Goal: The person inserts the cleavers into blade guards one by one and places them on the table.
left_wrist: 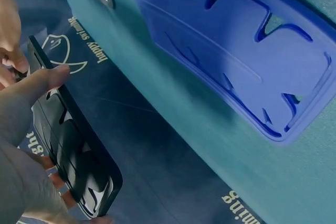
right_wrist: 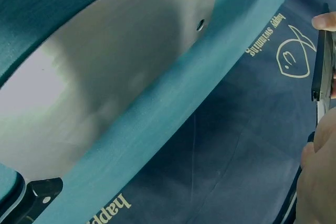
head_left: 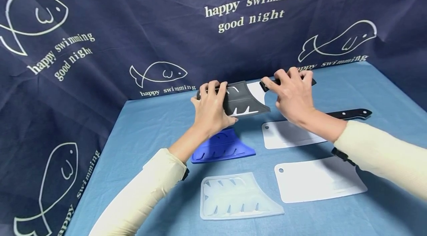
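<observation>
My left hand (head_left: 211,108) grips a black blade guard (head_left: 243,99) above the far part of the table, thumb on its lower edge and fingers over the top. The guard covers most of a cleaver blade (head_left: 256,90); a bare strip shows near the handle. Around the cleaver's black handle (head_left: 311,82) curl the fingers of my right hand (head_left: 293,95). In the left wrist view the guard (left_wrist: 79,156) is seen along its edge, white blade showing through its slots. The right wrist view catches only part of the right hand (right_wrist: 320,166).
Below the hands, a blue blade guard (head_left: 223,147) and a translucent white one (head_left: 237,197) lie on the blue table (head_left: 150,128). To their right lie two cleavers, an upper one (head_left: 283,134) and a lower one (head_left: 317,180). A dark printed cloth (head_left: 160,25) hangs behind.
</observation>
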A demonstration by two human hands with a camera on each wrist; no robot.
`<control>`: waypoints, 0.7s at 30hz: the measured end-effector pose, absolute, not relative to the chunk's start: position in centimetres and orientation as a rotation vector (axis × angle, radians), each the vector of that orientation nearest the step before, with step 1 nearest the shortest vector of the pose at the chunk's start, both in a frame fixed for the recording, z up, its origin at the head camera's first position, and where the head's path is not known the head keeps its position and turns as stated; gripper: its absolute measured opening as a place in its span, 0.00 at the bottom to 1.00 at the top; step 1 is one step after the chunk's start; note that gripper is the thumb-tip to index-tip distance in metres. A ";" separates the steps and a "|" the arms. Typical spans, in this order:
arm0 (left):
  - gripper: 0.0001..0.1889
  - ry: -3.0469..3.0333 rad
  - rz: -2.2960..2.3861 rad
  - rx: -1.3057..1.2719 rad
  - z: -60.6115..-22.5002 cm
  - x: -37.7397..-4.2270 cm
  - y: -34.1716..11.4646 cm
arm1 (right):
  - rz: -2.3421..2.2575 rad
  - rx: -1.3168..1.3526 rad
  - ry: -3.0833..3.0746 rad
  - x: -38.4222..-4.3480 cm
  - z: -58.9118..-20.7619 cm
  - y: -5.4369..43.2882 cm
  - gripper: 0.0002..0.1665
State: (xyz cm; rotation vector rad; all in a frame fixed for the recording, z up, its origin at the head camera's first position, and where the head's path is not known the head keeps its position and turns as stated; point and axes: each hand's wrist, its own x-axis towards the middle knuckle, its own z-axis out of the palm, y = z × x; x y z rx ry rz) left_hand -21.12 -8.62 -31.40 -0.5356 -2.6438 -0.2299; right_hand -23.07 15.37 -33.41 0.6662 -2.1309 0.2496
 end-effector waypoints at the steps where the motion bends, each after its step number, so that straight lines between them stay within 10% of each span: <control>1: 0.57 -2.650 -0.231 -0.536 -31.5 -21.2 -8.6 | 0.252 0.665 -2.128 -23.2 -33.4 15.4 0.36; 21: 0.59 -2.697 -0.205 -0.511 -31.4 -22.4 -8.1 | 0.267 0.659 -2.211 -24.4 -33.1 16.2 0.29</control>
